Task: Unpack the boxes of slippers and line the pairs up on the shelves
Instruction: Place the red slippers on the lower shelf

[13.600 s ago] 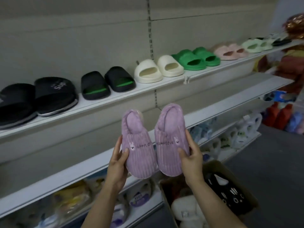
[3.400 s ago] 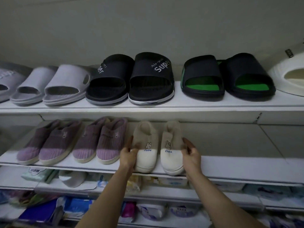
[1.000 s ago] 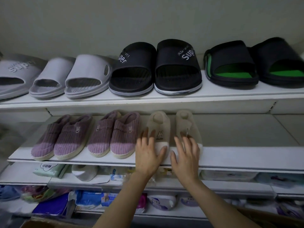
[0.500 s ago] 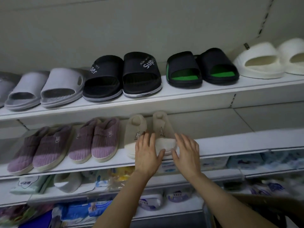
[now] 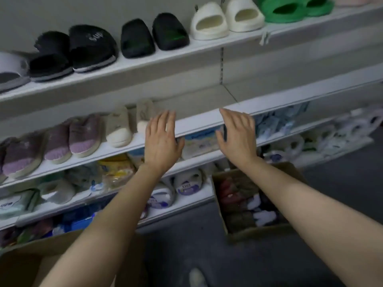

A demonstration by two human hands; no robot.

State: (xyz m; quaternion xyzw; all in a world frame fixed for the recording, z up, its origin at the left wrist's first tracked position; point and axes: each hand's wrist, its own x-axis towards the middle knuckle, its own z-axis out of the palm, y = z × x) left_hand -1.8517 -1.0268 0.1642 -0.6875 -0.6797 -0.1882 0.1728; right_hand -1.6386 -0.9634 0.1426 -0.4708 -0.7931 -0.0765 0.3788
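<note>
Done: cream pair point(image 5: 128, 125) beside two purple pairs point(image 5: 56, 141) on middle shelf point(image 5: 199, 121) | Hands: left hand point(image 5: 160, 139), right hand point(image 5: 238, 135) flat-fingered, holding nothing | Left: more slippers in floor box point(image 5: 255, 204); shelf space rightward unfilled

Dim light, grey wall point(image 5: 62, 15) behind, dark grey floor point(image 5: 207, 249) below
</note>
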